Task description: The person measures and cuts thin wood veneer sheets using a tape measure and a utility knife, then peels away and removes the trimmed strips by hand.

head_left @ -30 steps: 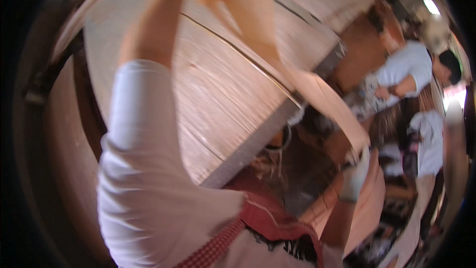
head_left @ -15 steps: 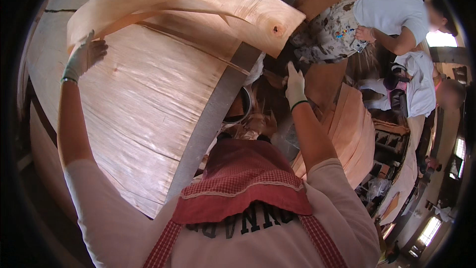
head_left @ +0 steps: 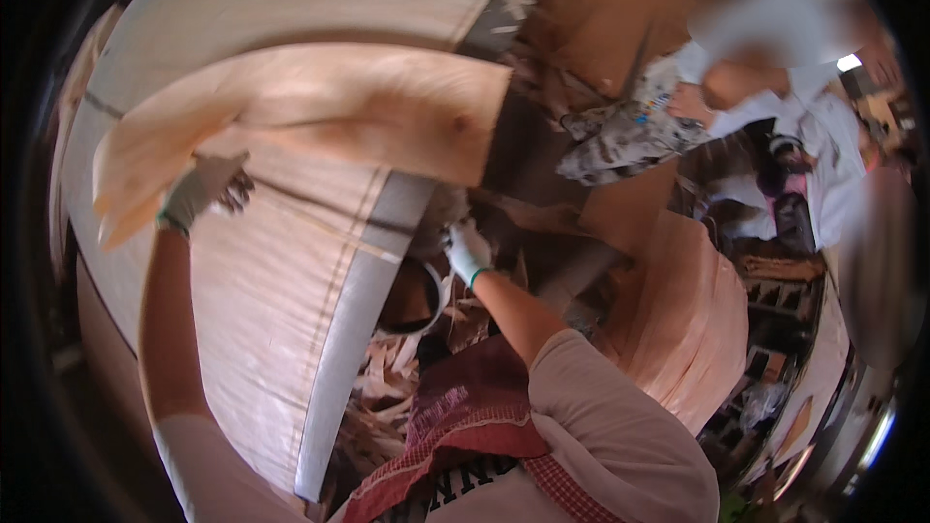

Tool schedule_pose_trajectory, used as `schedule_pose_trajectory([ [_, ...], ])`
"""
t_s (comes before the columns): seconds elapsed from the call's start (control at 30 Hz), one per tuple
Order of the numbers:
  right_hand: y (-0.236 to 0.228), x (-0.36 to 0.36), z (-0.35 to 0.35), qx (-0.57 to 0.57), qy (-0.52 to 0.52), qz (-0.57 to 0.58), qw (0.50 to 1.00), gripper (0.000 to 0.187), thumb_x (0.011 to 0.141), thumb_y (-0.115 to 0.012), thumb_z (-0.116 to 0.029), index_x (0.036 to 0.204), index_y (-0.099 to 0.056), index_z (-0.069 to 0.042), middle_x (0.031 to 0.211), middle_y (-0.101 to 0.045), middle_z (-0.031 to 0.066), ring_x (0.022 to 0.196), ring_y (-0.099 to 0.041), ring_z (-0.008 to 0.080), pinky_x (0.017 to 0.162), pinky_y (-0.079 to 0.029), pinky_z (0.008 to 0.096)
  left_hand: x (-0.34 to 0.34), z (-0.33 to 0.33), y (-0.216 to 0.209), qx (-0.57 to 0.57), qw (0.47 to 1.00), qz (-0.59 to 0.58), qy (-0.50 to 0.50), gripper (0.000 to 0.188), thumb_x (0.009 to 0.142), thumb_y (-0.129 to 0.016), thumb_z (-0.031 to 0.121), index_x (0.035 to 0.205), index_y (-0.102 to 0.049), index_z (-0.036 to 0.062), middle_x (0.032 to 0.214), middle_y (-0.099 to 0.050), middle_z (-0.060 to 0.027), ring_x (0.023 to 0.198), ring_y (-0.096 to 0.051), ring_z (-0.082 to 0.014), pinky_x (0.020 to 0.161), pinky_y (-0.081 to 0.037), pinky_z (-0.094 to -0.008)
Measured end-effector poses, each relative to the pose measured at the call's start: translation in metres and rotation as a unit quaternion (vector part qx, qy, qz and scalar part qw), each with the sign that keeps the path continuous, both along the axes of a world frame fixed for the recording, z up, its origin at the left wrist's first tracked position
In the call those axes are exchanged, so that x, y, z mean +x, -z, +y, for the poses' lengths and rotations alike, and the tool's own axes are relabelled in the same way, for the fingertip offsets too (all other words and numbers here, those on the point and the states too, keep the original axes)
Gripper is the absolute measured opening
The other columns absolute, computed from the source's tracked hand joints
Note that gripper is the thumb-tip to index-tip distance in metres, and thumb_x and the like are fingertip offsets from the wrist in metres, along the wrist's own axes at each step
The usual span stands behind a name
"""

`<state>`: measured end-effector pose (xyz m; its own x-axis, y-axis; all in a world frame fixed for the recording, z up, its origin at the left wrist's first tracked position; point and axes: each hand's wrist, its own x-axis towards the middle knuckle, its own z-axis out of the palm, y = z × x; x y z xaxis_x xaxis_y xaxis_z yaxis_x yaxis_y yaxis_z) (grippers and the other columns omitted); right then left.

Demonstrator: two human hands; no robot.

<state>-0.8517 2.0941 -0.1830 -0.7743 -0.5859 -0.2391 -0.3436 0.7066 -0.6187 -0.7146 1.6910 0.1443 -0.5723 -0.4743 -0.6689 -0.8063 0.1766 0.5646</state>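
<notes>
A long, curved strip of wood veneer [head_left: 387,102] lies across a stack of pale veneer sheets [head_left: 262,320], its left end curling down. My left hand [head_left: 203,189], in a pale glove with dark fingertips, is against the strip's near edge with its fingers apart and pointing right. Just off the stack's grey edge, my right hand [head_left: 469,254] has its gloved fingers curled in beside a whitish crumpled bundle [head_left: 446,205]. Blur hides what those fingers hold, if anything. A round container [head_left: 436,305] with a pale rim stands below that hand.
Veneer scraps [head_left: 387,378] litter the floor by my apron [head_left: 465,407]. At right rises a pile of folded veneer [head_left: 688,320]. Beyond it, a person in patterned trousers [head_left: 635,121] sits near a brown board [head_left: 605,15]; another person in white [head_left: 823,165] is further right.
My right hand has come left to the whitish bundle, its fingers curling in. My left hand has shifted right along the strip. The whole view has swung.
</notes>
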Motion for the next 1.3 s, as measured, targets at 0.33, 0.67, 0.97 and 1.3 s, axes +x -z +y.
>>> schedule_pose_trajectory([
  [0.33, -0.287, -0.097, 0.194, -0.131, -0.226, -0.137, 0.955, 0.032, 0.09, -0.061, -0.034, 0.109, -0.064, -0.008, 0.098, -0.066, 0.0174, 0.092, -0.064, 0.0343, 0.078, -0.05, 0.0414, -0.13, 0.366, 0.046, 0.195, 0.867, 0.191, 0.417, 0.051, 0.085, -0.074, 0.024, 0.124, -0.053, -0.0018, 0.109, -0.062, -0.0113, 0.104, -0.057, -0.0226, 0.092, -0.046, -0.034],
  [0.67, -0.357, -0.183, 0.304, -0.091, -0.024, 0.215, 0.972, 0.022, 0.089, -0.059, -0.021, 0.109, -0.062, -0.013, 0.103, -0.063, 0.0112, 0.098, -0.062, 0.032, 0.082, -0.052, 0.0434, -0.184, 0.429, 0.014, 0.253, 0.882, 0.114, 0.381, 0.027, 0.098, -0.056, 0.022, 0.101, -0.067, -0.0018, 0.082, -0.065, -0.0032, 0.078, -0.058, -0.0088, 0.072, -0.047, -0.0252],
  [0.97, -0.329, -0.102, 0.258, -0.141, -0.238, -0.016, 0.961, 0.025, 0.087, -0.063, -0.025, 0.105, -0.055, -0.009, 0.093, -0.061, 0.0142, 0.09, -0.061, 0.0354, 0.075, -0.049, 0.0454, -0.16, 0.443, -0.049, 0.057, 0.867, 0.166, 0.467, 0.022, 0.095, -0.056, 0.02, 0.104, -0.063, 0.0, 0.08, -0.064, -0.012, 0.075, -0.063, -0.0227, 0.07, -0.049, -0.0359],
  [1.3, -0.351, -0.122, 0.232, -0.232, -0.096, -0.073, 0.965, 0.028, 0.094, -0.058, -0.032, 0.102, -0.062, -0.005, 0.075, -0.063, 0.0143, 0.066, -0.062, 0.0309, 0.06, -0.046, 0.0407, -0.122, 0.448, -0.068, 0.305, 0.886, 0.344, 0.059, 0.033, 0.093, -0.063, 0.009, 0.122, -0.051, -0.0009, 0.105, -0.062, -0.0097, 0.087, -0.062, -0.0113, 0.075, -0.053, -0.0259],
])
